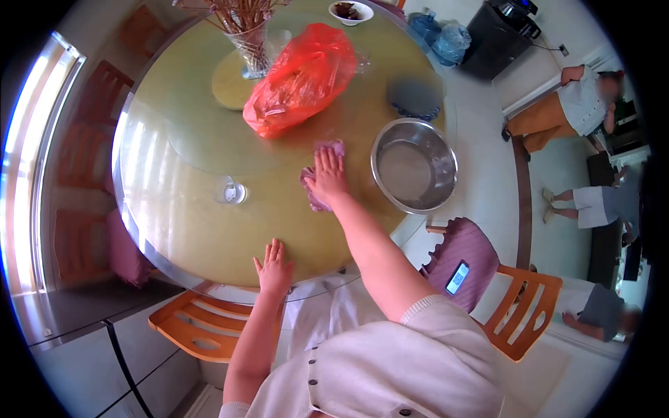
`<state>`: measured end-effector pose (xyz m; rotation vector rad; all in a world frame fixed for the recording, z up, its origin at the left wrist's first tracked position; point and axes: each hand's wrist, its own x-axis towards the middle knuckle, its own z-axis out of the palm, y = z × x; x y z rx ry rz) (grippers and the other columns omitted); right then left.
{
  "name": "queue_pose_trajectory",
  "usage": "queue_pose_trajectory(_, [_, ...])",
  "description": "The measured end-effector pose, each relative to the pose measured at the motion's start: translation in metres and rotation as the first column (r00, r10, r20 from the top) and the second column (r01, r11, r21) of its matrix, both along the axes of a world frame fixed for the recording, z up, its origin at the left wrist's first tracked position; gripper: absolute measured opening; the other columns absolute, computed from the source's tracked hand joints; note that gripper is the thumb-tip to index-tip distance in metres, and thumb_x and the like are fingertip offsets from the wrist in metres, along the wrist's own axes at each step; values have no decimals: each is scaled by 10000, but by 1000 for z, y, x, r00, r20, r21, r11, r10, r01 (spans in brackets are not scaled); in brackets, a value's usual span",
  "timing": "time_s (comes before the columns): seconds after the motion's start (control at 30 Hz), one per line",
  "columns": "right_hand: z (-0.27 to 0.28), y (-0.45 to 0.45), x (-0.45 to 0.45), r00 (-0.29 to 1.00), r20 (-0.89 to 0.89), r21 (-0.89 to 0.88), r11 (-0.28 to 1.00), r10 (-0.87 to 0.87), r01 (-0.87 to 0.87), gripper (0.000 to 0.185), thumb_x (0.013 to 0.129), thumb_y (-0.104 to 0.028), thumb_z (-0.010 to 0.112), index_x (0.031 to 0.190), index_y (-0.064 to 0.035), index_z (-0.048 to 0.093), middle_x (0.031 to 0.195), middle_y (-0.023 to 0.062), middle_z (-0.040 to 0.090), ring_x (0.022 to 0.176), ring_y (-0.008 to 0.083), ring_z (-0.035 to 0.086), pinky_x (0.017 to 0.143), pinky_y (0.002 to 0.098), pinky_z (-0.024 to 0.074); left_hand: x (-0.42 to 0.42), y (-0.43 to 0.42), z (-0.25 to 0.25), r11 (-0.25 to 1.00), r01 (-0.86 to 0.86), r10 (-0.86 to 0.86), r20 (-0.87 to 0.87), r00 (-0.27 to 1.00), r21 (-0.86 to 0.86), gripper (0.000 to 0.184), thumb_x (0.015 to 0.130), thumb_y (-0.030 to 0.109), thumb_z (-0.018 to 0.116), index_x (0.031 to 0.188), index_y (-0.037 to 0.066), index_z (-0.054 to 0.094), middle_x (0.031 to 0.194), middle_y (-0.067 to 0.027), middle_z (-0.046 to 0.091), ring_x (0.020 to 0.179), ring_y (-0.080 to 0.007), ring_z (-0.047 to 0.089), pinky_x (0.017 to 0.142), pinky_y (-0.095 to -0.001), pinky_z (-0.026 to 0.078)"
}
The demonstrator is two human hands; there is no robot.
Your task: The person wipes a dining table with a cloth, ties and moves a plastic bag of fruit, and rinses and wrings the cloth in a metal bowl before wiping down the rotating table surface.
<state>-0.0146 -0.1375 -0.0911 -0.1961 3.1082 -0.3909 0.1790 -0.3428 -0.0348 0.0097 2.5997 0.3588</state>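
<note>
My right hand [327,175] lies over a crumpled pinkish-purple cloth [318,203], pressing it against the round table [174,233]. Parts of the cloth stick out past the fingertips and beside the thumb. Close to the table's near edge, my left hand [275,272] rests palm down with its fingers spread and nothing in it. To the right of the cloth stands a wide stainless steel basin [411,174], with no cloth visible inside. A small clear glass [233,192] is on the table to the left. Beyond the cloth sits a full red plastic bag [303,82].
A glass vase [256,54] of dried stems and a white bowl [350,12] with dark contents stand farther back. A phone [458,277] lies on a purple-covered chair [463,244] at right. An orange chair [198,324] touches the near left side. Several people are at right.
</note>
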Motion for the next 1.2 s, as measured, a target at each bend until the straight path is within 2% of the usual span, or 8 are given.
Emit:
queue_pose_trajectory(0.17, [7,-52,41,955,4,15,955,295,-295,812,873,-531,479,1465,-20,260,1551,141,203,1445,287,141,1171,466,56,0,-6,6,999,42,-42,1,999,0,657,900,280,530,1482,126,266,1569,-27,185,1441,-211,185,1122,-608,116])
queue_pose_trajectory(0.37, [9,-15,129,853,115,-27,860,510,-510,772,873,-465,512,1480,-68,247,1551,98,219,1447,232,153,1177,437,63,7,-25,-4,985,162,-167,-76,983,-58,760,852,283,595,1498,152,216,1567,-4,184,1437,-190,188,1127,-594,131])
queue_pose_trajectory(0.43, [14,7,132,874,147,-31,886,462,-463,765,867,-425,528,1482,-72,240,1552,90,218,1447,231,153,1178,438,60,2,-43,-7,934,339,-353,-145,924,-113,790,836,293,621,1499,160,212,1568,-5,179,1435,-188,194,1135,-573,138])
queue_pose_trajectory(0.47, [13,15,134,874,142,-31,885,464,-464,765,867,-425,528,1482,-72,240,1552,90,218,1447,231,153,1178,438,60,-5,-51,-9,938,313,-331,-110,937,-151,830,828,333,639,1506,164,191,1572,-2,167,1438,-184,188,1144,-550,143])
queue_pose_trajectory(0.63, [9,24,158,1000,9,9,1000,-9,9,766,846,-375,552,1471,-48,254,1539,135,232,1436,282,179,1169,457,108,-21,-122,-12,956,203,-222,-73,972,-213,897,818,431,642,1515,171,142,1583,7,123,1448,-173,153,1152,-536,136])
queue_pose_trajectory(0.9, [-11,-26,172,899,-84,111,893,-429,436,726,866,-382,493,1452,-4,288,1534,170,237,1438,302,172,1163,475,115,-15,-203,-6,961,127,-149,-73,986,-244,865,830,413,629,1513,171,156,1582,29,126,1447,-152,154,1161,-523,108])
queue_pose_trajectory(1.1, [-2,-87,177,888,26,168,878,-458,448,747,881,-419,446,1461,9,255,1549,180,189,1451,316,117,1168,470,78,-10,-223,-3,966,61,-72,-37,997,-253,846,851,431,607,1511,151,158,1584,26,114,1447,-135,145,1164,-515,100])
queue_pose_trajectory(1.2, [2,-131,174,954,46,106,951,-296,290,737,893,-411,424,1463,17,239,1551,183,174,1450,320,117,1169,474,71,-6,-229,-4,960,66,-77,-29,997,-272,849,853,435,606,1512,149,153,1586,25,107,1449,-133,136,1165,-512,96])
